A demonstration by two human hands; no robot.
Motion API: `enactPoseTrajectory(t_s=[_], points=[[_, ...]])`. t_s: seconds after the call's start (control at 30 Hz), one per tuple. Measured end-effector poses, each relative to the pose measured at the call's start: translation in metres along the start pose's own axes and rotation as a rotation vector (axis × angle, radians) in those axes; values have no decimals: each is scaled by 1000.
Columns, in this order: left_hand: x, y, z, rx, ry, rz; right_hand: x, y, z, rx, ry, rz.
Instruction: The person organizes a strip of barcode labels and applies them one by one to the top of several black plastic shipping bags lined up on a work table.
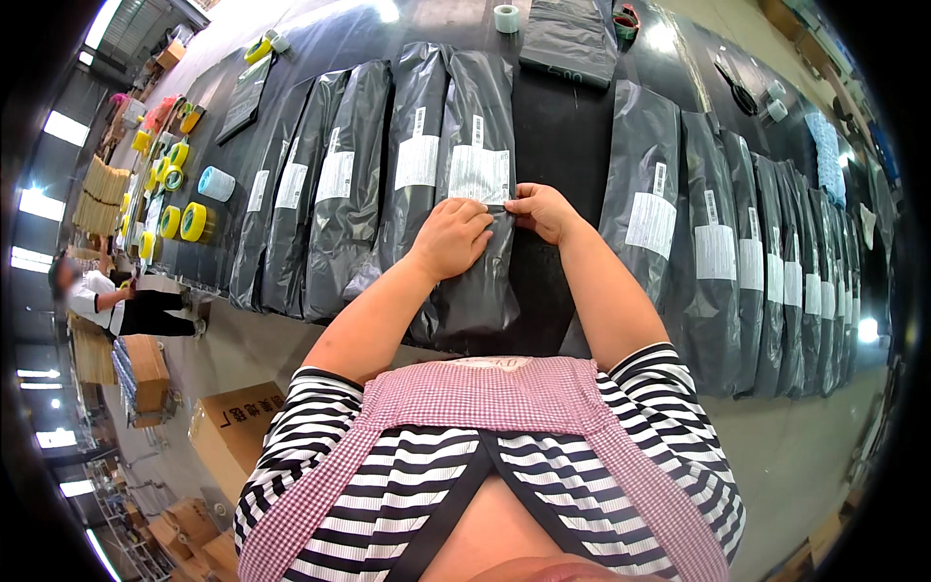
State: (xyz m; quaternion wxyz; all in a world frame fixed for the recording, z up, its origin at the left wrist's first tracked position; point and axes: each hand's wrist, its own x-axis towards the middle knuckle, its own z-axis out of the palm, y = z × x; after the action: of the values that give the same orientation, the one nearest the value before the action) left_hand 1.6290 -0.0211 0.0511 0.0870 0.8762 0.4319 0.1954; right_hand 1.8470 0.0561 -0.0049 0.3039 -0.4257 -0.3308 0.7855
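A black plastic mailing bag [480,107], long and filled, lies in front of me with a white shipping label [479,175] on its middle. My left hand [454,236] rests on the bag, its fingers laid along the label's lower edge. At the label's lower right corner, my right hand [543,210] pinches with thumb and forefinger; the corner is partly hidden by the fingertips. Another labelled black bag [417,116] lies against this one on the left.
More labelled bags stand in rows to the left [335,184] and right [715,247]. Tape rolls [196,221] sit at the table's left. Farther back are a stack of flat black bags [570,44] and scissors [737,89]. A person [107,301] stands at far left.
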Motion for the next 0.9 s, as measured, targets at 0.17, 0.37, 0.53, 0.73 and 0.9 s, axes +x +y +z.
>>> enactPoseTrajectory(t_s=[0.17, 0.37, 0.53, 0.73, 0.9], points=[[1, 4, 2, 91, 180, 37, 25, -5, 14, -129, 205, -92], [-26, 19, -11, -112, 39, -43, 27, 8, 18, -485, 403, -318], [-94, 26, -48, -328, 49, -301, -38, 1, 78, -1184, 549, -1057], [-137, -7, -23, -198, 25, -471, 3, 41, 114, -1434, 342, -831], [-140, -9, -33, -313, -53, -525, 3, 22, 107, -1386, 183, -640]])
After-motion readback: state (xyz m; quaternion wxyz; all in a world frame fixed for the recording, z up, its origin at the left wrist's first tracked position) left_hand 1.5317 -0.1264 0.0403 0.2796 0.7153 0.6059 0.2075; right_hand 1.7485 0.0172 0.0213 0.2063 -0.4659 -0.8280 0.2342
